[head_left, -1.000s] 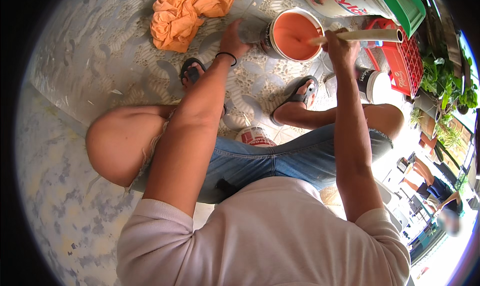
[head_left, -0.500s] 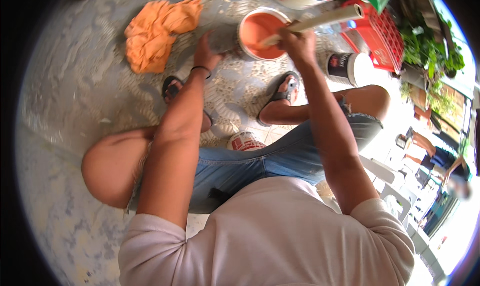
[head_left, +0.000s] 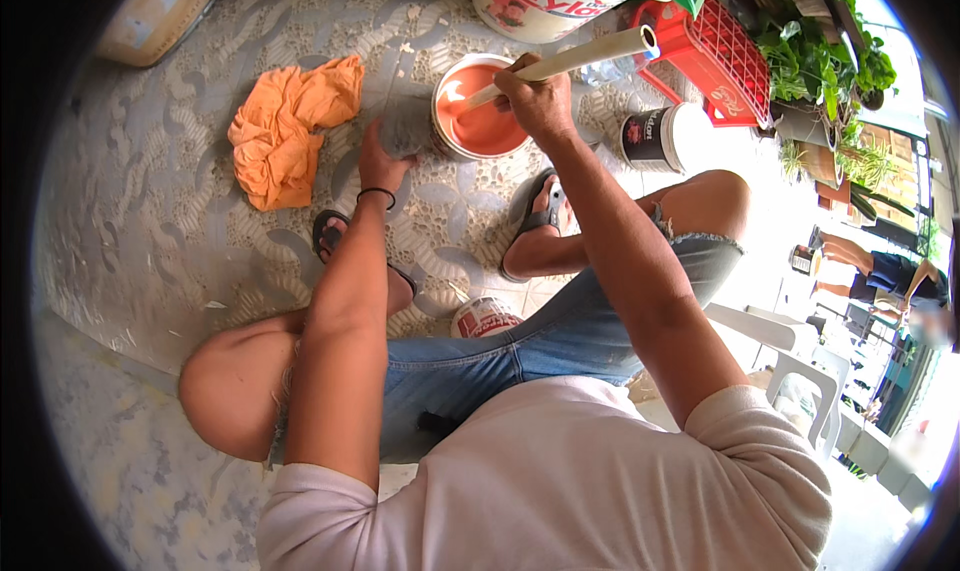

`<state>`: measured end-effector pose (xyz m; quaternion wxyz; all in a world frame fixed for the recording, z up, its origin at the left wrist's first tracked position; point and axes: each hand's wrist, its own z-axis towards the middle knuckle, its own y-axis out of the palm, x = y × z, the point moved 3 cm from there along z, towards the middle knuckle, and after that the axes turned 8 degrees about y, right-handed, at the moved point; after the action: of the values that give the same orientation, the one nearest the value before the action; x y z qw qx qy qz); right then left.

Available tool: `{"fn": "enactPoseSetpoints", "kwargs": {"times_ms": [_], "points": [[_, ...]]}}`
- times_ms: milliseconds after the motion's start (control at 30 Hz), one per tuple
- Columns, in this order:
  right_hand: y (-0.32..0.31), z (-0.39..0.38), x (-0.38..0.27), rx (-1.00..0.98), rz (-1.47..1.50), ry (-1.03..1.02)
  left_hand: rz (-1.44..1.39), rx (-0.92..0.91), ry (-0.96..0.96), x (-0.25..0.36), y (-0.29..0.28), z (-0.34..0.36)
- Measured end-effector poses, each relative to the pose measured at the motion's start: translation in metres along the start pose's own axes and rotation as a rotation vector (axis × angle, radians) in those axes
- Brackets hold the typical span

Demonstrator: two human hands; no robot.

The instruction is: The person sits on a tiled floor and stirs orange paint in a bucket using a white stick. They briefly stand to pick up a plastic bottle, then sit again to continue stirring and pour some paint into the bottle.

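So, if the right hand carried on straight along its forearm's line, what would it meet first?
Most likely the far rim of the open bucket of orange liquid; depth is unclear here, so the right hand might pass just above it.

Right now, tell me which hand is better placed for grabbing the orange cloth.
Probably the left hand: it is nearer the orange cloth, while the right hand grips a pale pole dipping into orange paint.
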<state>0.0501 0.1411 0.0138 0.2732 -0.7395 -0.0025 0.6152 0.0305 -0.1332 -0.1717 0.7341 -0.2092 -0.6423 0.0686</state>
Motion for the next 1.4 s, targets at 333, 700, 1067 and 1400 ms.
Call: {"fn": "enactPoseSetpoints", "kwargs": {"times_ms": [333,700,1067,1400], "points": [[0.004,-0.015,-0.011,-0.072,0.060,0.129,0.065,0.011,-0.027,-0.010,-0.008,-0.005],[0.013,-0.026,-0.027,-0.070,-0.046,0.178,0.049,-0.032,-0.074,-0.011,-0.007,-0.009],[0.013,-0.030,-0.015,-0.090,-0.013,0.139,0.106,-0.051,0.019,-0.013,-0.007,-0.008],[-0.011,-0.026,-0.004,-0.033,-0.020,0.144,0.082,-0.042,-0.078,-0.002,-0.006,-0.005]]}}
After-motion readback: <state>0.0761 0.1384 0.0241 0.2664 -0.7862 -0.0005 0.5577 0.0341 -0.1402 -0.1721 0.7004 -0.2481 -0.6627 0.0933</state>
